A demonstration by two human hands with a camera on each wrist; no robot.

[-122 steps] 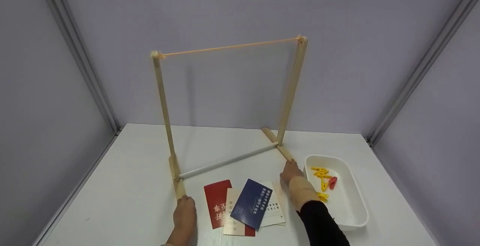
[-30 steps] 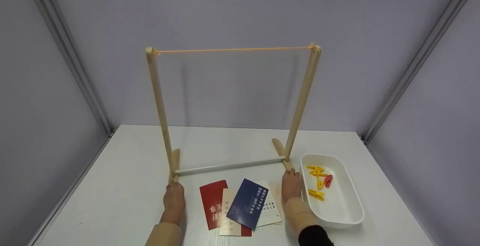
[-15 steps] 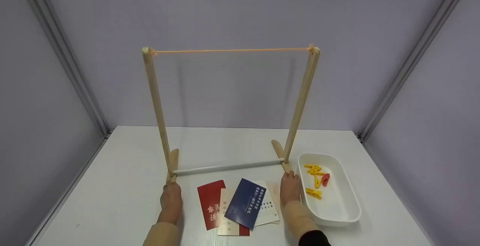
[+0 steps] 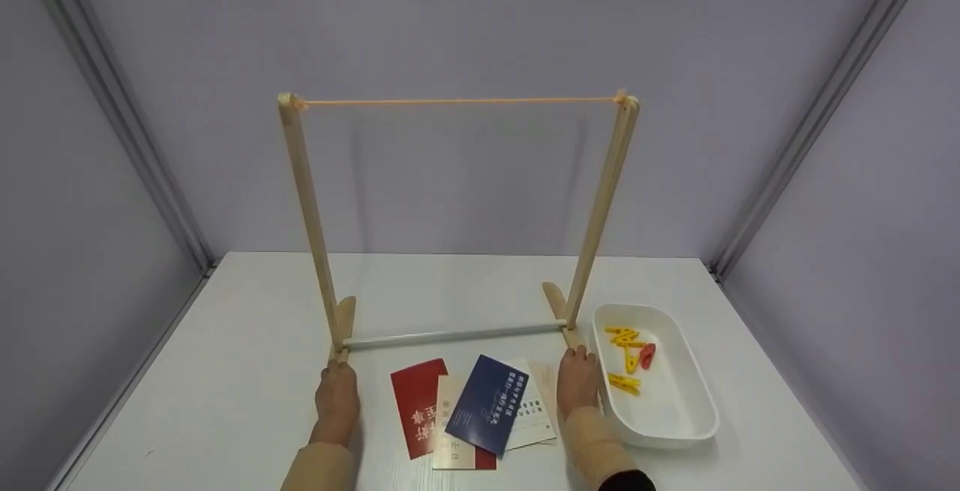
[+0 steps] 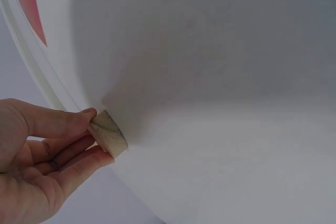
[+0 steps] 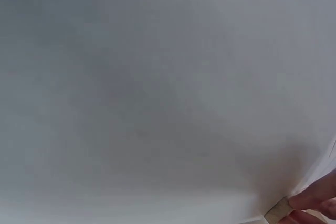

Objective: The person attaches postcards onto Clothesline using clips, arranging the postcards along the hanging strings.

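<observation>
Pale tabletop (image 6: 157,103) takes up nearly the whole view, darker grey toward upper left, lighter in a band along the bottom. Right hand (image 6: 320,195) low in the right corner, only partly in view, pinching a wooden piece (image 6: 278,211); the squared end juts out down and leftward. Soft brownish shadow (image 6: 283,163) on the tabletop just above. Thin pale lines near the right border, too partial to identify

Overlapping cards (image 4: 487,405) lie near a white tray (image 4: 671,405) of yellow and red clips (image 4: 624,384).
</observation>
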